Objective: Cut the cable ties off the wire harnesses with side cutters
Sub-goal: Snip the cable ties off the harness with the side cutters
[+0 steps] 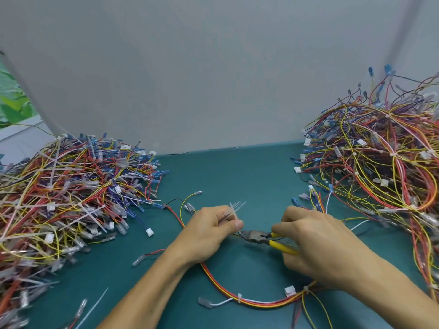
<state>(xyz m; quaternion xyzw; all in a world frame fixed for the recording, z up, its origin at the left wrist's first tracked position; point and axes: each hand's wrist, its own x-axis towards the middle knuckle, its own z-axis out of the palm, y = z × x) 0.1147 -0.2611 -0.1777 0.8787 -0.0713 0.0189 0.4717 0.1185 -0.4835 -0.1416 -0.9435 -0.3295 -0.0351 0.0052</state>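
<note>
Yellow-handled side cutters [266, 238] meet the red-yellow harness [261, 303].

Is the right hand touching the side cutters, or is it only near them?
Touching. The head view shows the right hand gripping the side cutters by their yellow handles, fingers curled round them.

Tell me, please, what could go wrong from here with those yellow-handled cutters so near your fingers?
The dark tips of the yellow-handled side cutters, gripped by the right hand, sit right beside the thumb of the left hand, which holds translucent white cut cable ties; a squeeze could nip the thumb.
The tips are also close to the red, yellow and orange wire harness; they might nick insulation.
</note>
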